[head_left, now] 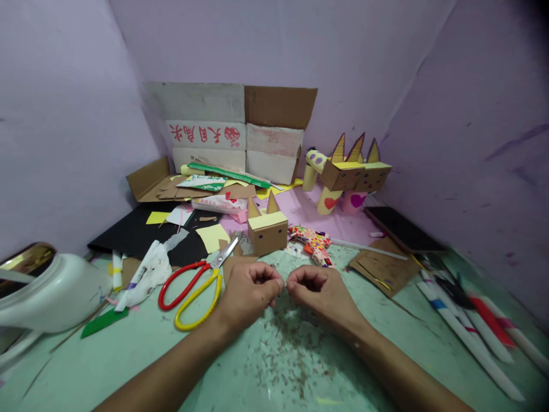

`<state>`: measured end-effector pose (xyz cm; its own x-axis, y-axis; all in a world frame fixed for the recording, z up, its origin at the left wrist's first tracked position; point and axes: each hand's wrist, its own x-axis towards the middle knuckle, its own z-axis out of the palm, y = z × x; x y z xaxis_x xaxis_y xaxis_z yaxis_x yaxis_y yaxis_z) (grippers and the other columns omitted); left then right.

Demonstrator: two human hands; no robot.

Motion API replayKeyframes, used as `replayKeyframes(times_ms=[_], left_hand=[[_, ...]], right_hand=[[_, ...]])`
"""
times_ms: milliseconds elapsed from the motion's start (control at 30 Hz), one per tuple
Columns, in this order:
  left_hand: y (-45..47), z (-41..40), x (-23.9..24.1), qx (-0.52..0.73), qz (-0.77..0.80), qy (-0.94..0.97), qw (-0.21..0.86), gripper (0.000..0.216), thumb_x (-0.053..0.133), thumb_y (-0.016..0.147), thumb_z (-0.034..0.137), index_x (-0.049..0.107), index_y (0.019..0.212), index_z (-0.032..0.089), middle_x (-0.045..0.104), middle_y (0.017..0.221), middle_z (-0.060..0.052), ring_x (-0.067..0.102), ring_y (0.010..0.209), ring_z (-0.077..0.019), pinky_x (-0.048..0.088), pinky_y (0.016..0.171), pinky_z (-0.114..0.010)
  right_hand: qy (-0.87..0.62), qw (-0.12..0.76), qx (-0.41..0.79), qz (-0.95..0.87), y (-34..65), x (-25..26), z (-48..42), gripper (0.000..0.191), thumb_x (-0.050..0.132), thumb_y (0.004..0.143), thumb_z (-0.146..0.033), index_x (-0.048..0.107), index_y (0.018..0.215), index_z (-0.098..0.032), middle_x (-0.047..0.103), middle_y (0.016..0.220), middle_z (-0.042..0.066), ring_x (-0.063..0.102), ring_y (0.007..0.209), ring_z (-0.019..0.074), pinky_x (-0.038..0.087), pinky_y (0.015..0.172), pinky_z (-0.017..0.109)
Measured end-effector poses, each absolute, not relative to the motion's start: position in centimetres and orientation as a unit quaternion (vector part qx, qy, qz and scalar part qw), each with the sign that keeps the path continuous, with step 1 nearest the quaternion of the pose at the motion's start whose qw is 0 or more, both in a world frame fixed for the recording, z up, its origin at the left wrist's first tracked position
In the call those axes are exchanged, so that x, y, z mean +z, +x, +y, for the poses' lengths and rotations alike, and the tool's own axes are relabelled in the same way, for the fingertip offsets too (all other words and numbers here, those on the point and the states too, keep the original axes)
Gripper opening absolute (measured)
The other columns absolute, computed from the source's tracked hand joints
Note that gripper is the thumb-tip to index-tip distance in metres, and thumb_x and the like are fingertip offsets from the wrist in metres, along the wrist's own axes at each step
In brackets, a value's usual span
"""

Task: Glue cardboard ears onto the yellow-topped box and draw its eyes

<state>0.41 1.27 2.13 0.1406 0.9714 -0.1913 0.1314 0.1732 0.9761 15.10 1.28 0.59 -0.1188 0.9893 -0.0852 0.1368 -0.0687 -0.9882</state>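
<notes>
My left hand [251,289] and my right hand [319,289] rest on the green table [274,366], fingers curled into pinches that almost meet between them. Whatever sits in the pinch is too small to name. Just beyond the hands stands a small cardboard box head [268,230] with a yellow top and two pointed ears. Red and yellow handled scissors [195,286] lie beside my left hand. A scrap of bright patterned paper [313,240] lies past my right hand. Dark crumbs are scattered on the table under my wrists.
Two finished cardboard animals [351,171] stand at the back right. A big carton [240,134] and a heap of card and black paper [171,229] fill the back left. A white jug [47,292] sits far left. Rolled paper tubes [467,326] and a brown card [384,266] lie right.
</notes>
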Motion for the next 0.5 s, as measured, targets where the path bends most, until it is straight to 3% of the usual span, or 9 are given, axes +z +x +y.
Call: replayKeyframes(times_ms=[500], left_hand=[[0.40, 1.36, 2.44, 0.380, 0.532, 0.524, 0.545, 0.012, 0.057, 0.054, 0.027, 0.058, 0.054, 0.014, 0.050, 0.041, 0.005, 0.043, 0.038, -0.0066, 0.032, 0.040, -0.019]], right_hand=[[-0.526, 0.402, 0.525, -0.534, 15.05, 1.03, 1.25, 0.016, 0.064, 0.056, -0.029, 0.065, 0.053, -0.014, 0.052, 0.044, -0.003, 0.040, 0.042, 0.0074, 0.030, 0.041, 0.020]])
